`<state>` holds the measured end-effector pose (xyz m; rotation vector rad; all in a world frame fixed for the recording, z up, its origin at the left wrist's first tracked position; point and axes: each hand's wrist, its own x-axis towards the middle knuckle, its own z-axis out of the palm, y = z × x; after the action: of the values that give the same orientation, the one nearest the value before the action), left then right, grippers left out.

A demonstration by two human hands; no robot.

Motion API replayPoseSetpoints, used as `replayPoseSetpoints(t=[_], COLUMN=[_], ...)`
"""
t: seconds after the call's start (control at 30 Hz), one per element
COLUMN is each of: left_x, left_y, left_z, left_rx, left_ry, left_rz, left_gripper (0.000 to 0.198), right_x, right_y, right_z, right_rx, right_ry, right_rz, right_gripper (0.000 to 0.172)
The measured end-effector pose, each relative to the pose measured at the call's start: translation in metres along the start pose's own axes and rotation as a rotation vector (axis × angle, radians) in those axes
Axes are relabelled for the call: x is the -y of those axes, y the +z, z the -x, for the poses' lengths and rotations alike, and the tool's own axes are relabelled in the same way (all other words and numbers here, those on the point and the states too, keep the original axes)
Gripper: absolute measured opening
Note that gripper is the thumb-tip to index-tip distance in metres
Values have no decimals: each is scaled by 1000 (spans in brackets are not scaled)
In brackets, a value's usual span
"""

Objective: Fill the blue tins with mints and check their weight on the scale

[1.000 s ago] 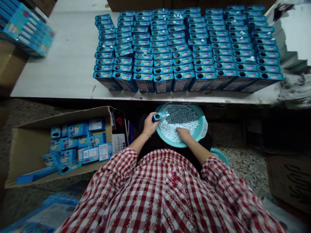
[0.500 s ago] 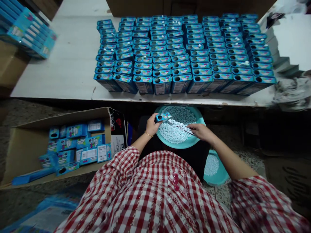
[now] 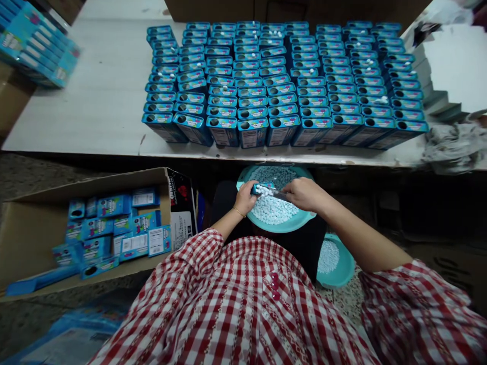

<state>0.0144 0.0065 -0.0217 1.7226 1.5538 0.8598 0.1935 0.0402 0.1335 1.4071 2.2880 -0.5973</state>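
Nearest on my feed, a carton (image 3: 34,228) holds jumbled blue boxes (image 3: 133,244), whether filled I can't tell. Slightly farther, my left hand (image 3: 246,197) wraps one candy box (image 3: 269,184) above the turquoise basin (image 3: 279,228); my right hand (image 3: 304,194) grips a dark scoop (image 3: 280,195), white candies (image 3: 265,191) at the box's mouth. I judge this filling unfinished. Beyond, many upright boxes (image 3: 253,133) stand in rows on the table (image 3: 102,101), open-mouthed, contents unclear.

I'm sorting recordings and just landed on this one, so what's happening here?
A person's left hand holds a small blue box over a turquoise basin of white pellets. The right hand holds a thin tool carrying pellets at the box's top. Rows of blue boxes stand on the table; more boxes lie in a carton to the left.
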Motion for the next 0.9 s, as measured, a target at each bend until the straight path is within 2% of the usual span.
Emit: replayPoseSetpoints(t=[0.13, 0.27, 0.4, 0.53, 0.63, 0.73, 0.8, 0.9], left_x=[1, 1, -2, -7, -12, -16, -18, -18], left_y=[0, -7, -18, -23, -23, -24, -27, -33], left_z=[-1, 1, 5, 9, 12, 12, 11, 9], left_rx=[-14, -41, -61, -74, -42, 9, -2, -37], left_ry=[6, 14, 35, 56, 151, 255, 243, 194], left_rz=[24, 36, 44, 88, 29, -111, -168, -144], left_gripper=[37, 35, 34, 34, 36, 42, 44, 42], right_x=[-1, -27, -60, -74, -72, -66, -64, -63], right_y=[-6, 3, 35, 71, 90, 105, 115, 129], right_z=[7, 24, 33, 28, 19, 9, 3, -4], right_rx=[-8, -89, -160, -192, -185, -104, -34, 12], right_ry=[38, 73, 138, 177, 215, 301, 326, 284], right_rz=[0, -122, -355, -474, -417, -269, -218, -222], right_gripper=[26, 29, 33, 34, 34, 34, 35, 36])
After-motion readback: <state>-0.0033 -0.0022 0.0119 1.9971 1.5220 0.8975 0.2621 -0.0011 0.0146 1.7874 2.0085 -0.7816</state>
